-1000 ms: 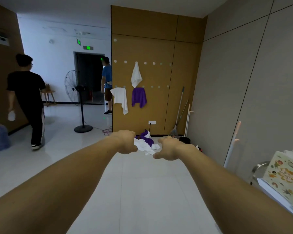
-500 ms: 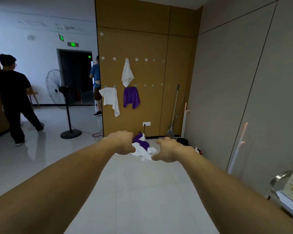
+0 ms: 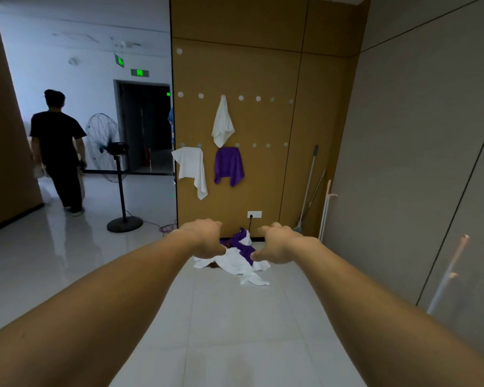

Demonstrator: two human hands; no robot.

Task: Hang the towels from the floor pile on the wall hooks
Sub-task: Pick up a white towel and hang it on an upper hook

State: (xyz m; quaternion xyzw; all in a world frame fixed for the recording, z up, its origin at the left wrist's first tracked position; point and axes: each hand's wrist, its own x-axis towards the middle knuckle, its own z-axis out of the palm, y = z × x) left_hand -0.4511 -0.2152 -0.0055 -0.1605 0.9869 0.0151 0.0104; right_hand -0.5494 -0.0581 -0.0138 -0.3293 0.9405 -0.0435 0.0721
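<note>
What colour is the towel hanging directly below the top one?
Purple towel, seen in the head view.

Towel pile (image 3: pixel 236 265) on floor (image 3: pixel 221 317) below hung towels (image 3: pixel 229 166); fan (image 3: pixel 106 146) left, mops (image 3: pixel 309 191) right.

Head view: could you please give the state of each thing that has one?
upper white towel, hanging from one upper hook.
lower white towel, draped over lower hooks.
purple towel, hanging on lower row.
floor pile, heaped on floor.
left hand, loosely curled, empty.
right hand, loosely curled, empty.
wall socket, plugged.

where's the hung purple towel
Head view, centre: the purple cloth towel hangs from the lower hook row, right of the draped white towel, under the higher white one.
</note>
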